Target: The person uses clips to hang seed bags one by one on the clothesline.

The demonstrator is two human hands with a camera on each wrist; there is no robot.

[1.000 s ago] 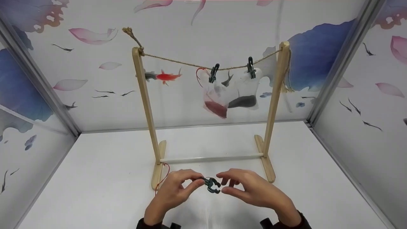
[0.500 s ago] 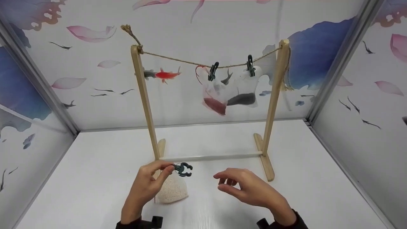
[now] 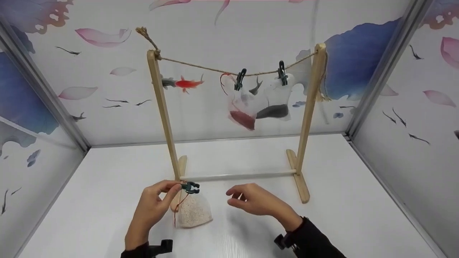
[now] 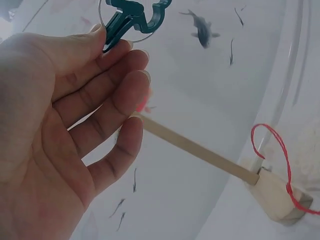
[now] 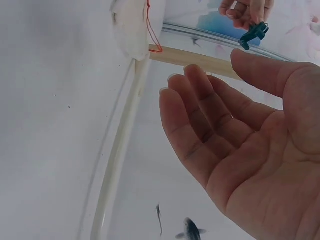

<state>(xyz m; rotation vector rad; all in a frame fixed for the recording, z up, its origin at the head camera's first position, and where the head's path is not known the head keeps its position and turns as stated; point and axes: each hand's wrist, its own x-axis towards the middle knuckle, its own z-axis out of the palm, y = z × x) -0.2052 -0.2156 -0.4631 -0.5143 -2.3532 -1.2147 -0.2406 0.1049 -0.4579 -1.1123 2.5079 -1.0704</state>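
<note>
Between thumb and fingers, my left hand [image 3: 152, 204] pinches a dark green spring clip [image 3: 190, 187] by its handle end, with the clip's mouth facing right. The left wrist view shows the same clip [image 4: 132, 19] at the thumb tip, with a thin wire ring around it. Below it on the table lies a sheer pouch [image 3: 195, 211] with pale grainy filling and a red drawstring [image 3: 175, 211]. My right hand [image 3: 254, 199] hovers to the right of the pouch, fingers loosely bent and holding nothing.
A wooden frame [image 3: 163, 118] stands behind the hands, a twine line [image 3: 200, 67] strung between its posts. Two clips [image 3: 240, 79] hold a pouch with reddish filling [image 3: 243, 119] and one with dark filling [image 3: 274, 111]. A white crossbar [image 3: 238, 177] joins the feet. Printed walls surround the table.
My left hand has moved left with the clip, away from my right hand, uncovering the pale pouch. My right hand has lately shifted a little left and up.
</note>
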